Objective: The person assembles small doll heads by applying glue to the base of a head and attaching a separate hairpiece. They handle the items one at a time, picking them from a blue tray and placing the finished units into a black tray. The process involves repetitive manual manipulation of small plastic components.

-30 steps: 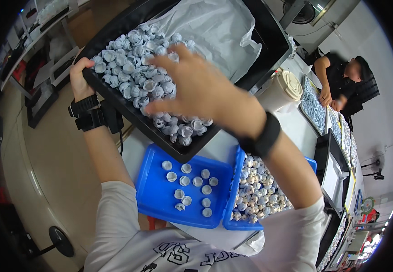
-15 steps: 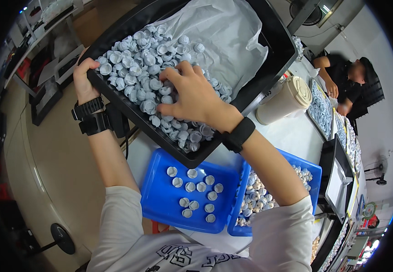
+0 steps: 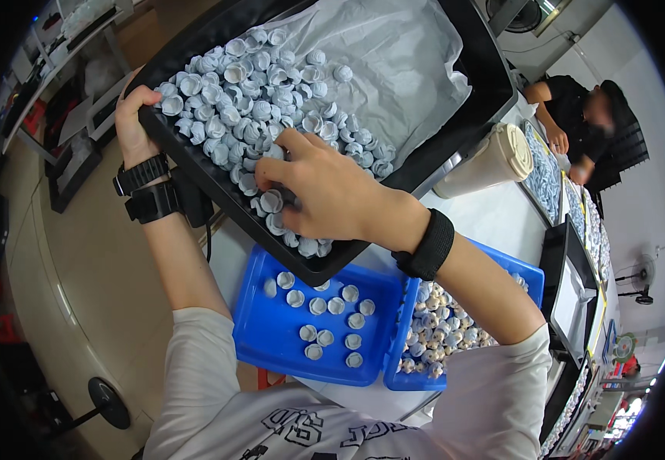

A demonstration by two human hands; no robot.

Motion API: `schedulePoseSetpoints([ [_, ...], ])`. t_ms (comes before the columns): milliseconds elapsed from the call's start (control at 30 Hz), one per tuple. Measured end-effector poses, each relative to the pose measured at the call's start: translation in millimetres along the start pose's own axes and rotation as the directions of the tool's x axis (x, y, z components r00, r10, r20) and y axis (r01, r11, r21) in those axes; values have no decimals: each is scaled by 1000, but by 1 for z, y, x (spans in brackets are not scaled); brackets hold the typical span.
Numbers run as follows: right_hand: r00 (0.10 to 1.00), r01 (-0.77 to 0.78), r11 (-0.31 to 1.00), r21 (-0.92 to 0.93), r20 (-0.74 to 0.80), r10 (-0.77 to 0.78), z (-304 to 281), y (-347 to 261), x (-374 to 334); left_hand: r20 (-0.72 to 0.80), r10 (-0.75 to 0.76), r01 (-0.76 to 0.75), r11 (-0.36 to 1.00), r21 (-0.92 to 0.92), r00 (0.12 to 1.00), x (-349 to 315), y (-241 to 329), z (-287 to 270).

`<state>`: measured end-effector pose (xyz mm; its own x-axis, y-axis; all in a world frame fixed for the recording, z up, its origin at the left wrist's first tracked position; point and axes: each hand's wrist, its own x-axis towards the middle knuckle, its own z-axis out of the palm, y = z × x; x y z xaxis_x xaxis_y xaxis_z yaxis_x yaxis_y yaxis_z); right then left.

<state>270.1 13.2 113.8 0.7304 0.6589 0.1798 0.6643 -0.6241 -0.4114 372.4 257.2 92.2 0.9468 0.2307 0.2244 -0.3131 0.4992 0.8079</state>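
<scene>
A black tray is tilted before me, its near corner low. My left hand is closed around its left rim, thumb over the edge. A sheet of thin white liner lies in it, beside a heap of pale blue cup-shaped pieces. In the heap's near part my right hand rests with bent fingers spread apart; its fingertips are partly hidden among the pieces. Below the corner sits a shallow blue tray with several such pieces scattered on its bottom.
A second blue bin with cream and pale blue pieces stands under my right forearm. Right of the black tray is a large lidded cream cup. Farther right are a black frame-like tray, filled trays and a co-worker.
My right hand has moved toward the black tray's near corner, its fingers more curled, and pieces there have shifted. One more piece shows at the blue tray's upper left.
</scene>
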Motion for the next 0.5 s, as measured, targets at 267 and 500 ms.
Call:
schedulePoseSetpoints([
  [267, 996, 55, 998, 27, -79, -53, 12, 10, -5, 46, -7, 6, 1000, 23, 999, 9, -5, -12],
  [500, 995, 61, 996, 70, -88, -55, 14, 16, 3, -63, -96, 95, 995, -26, 993, 10, -5, -20],
])
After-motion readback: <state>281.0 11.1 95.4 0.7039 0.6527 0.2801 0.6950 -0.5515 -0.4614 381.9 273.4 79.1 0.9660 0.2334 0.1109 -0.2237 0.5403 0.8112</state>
